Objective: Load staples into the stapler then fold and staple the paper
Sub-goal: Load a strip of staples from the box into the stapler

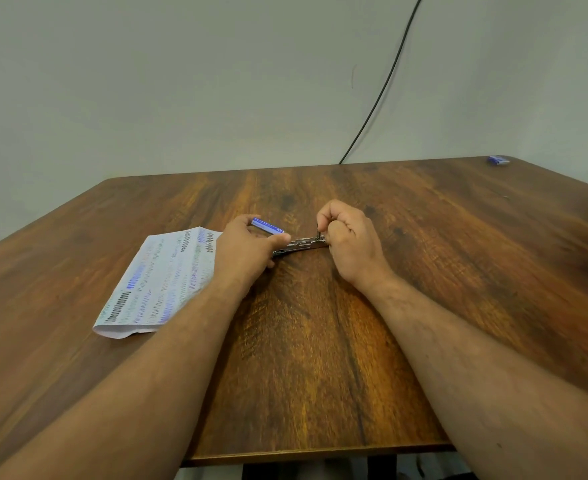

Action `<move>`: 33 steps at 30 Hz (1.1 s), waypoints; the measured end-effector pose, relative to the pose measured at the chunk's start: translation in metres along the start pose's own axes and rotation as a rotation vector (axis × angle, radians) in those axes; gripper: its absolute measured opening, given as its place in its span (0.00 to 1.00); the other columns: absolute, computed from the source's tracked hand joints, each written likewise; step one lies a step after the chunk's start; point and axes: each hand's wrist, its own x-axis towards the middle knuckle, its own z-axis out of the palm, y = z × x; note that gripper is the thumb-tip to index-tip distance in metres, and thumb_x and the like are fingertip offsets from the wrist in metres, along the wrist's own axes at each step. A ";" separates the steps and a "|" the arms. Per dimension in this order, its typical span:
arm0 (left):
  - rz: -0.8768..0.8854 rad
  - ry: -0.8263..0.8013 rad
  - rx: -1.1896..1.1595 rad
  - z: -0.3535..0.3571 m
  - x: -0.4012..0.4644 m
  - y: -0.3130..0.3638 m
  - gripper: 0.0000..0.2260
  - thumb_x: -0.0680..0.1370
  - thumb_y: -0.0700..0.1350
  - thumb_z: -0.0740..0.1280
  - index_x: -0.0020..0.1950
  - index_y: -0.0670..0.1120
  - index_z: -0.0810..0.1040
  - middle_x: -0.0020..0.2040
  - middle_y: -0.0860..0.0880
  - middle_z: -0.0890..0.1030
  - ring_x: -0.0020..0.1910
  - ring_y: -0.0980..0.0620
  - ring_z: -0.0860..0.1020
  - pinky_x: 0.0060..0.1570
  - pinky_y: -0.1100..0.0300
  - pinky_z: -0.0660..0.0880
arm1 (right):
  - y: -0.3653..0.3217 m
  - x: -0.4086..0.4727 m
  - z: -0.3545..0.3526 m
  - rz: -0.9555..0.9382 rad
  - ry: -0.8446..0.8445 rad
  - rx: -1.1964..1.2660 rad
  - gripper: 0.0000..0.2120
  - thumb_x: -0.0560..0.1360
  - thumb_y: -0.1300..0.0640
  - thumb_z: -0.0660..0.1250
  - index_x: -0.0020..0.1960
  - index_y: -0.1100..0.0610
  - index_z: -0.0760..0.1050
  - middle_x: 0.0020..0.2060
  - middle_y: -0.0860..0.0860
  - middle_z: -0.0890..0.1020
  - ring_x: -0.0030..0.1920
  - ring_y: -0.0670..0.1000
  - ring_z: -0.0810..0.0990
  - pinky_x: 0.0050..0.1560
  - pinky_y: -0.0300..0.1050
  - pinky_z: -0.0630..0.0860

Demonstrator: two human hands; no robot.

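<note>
A small metal stapler [299, 245] lies on the wooden table [320, 341] between my two hands. My left hand [247, 251] holds its left end and also grips a small blue staple box [266, 226] between the fingers. My right hand [349, 239] is closed, pinching something thin and dark at the stapler's right end. A printed sheet of paper [157, 282] lies flat to the left, partly under my left wrist.
A second small blue box [498, 160] sits at the far right corner of the table. A black cable [386, 81] runs down the wall behind the table. The table's near edge is just below my forearms.
</note>
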 end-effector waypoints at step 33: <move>0.600 0.005 0.344 0.015 -0.019 0.013 0.03 0.77 0.49 0.72 0.48 0.52 0.79 0.39 0.58 0.75 0.38 0.60 0.74 0.38 0.65 0.67 | -0.002 0.011 -0.014 0.559 0.011 0.567 0.18 0.76 0.71 0.49 0.51 0.58 0.74 0.28 0.50 0.68 0.23 0.46 0.65 0.23 0.38 0.59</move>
